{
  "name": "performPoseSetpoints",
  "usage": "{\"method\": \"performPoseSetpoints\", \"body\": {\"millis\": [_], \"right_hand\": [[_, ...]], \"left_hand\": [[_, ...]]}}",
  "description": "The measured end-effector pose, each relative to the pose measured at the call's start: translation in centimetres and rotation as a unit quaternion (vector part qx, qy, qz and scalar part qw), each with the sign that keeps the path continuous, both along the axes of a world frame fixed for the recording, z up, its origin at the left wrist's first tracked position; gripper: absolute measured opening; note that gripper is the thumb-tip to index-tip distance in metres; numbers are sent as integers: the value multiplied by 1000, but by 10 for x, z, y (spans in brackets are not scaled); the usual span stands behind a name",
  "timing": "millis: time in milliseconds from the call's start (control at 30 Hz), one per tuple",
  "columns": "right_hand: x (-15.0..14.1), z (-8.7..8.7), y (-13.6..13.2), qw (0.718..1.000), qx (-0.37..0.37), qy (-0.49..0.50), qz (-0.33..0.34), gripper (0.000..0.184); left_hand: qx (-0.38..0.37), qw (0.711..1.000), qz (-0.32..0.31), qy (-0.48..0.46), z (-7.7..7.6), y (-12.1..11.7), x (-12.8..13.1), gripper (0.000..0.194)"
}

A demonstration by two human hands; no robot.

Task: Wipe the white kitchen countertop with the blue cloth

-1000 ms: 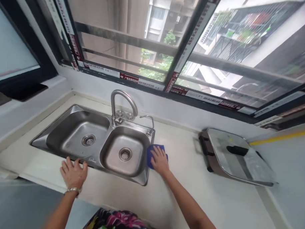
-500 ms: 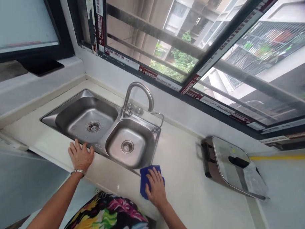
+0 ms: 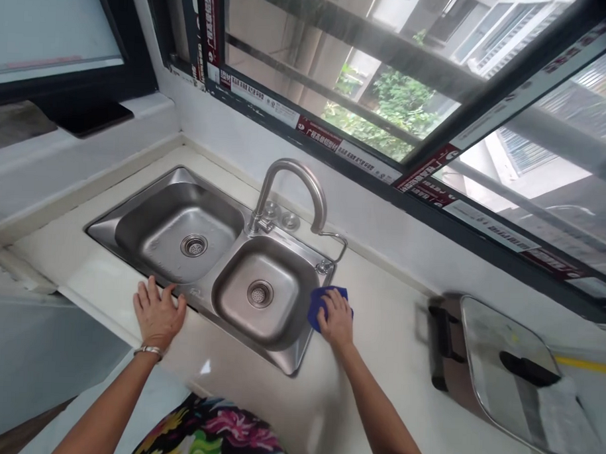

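Note:
Under my right hand (image 3: 337, 317) is a blue cloth (image 3: 318, 310), pressed down at the right rim of the small sink bowl, partly over the counter. My fingers lie over the cloth and hide some of it. My left hand (image 3: 158, 311) rests flat on the counter's front strip with fingers spread, fingertips near the front rim of the large bowl; nothing is in it. The steel double sink (image 3: 206, 286) lies between and beyond my hands, a drain in each bowl.
A curved steel faucet (image 3: 298, 166) rises behind the bowls, with a thin metal spout (image 3: 343, 245) to its right. An electric pan with a glass lid (image 3: 507, 366) stands on the right of the white counter (image 3: 271, 411). A dark-framed window (image 3: 355, 149) runs behind.
My right hand has slid the blue cloth away from me along the sink's right edge, from its front corner towards the back. My left hand stays in place. The view has shifted slightly.

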State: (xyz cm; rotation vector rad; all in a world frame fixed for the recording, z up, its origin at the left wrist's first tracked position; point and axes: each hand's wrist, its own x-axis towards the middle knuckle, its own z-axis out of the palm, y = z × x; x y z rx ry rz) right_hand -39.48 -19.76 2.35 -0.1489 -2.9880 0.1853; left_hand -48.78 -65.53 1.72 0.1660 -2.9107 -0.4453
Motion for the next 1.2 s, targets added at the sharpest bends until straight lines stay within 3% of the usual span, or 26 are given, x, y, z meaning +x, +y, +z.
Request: {"method": "performPoseSetpoints", "body": {"millis": [200, 433, 600, 833, 1033, 1200], "right_hand": [[-51, -6, 49, 996, 42, 19, -79, 47], [-103, -14, 114, 992, 57, 14, -112, 56], [-124, -19, 132, 986, 56, 29, -156, 57], [-100, -21, 109, 990, 80, 44, -104, 53], [-49, -17, 64, 997, 56, 57, -24, 49], [-12, -13, 21, 998, 41, 54, -15, 42]], "left_hand": [[-22, 1000, 3, -14, 4, 2, -1, 41], [-48, 999, 8, -25, 8, 4, -2, 42], [-63, 998, 13, -24, 7, 4, -3, 41], [-57, 998, 17, -11, 4, 2, -4, 41], [-38, 999, 15, 11, 4, 5, -3, 41], [-31, 999, -2, 23, 4, 3, -2, 42]]}}
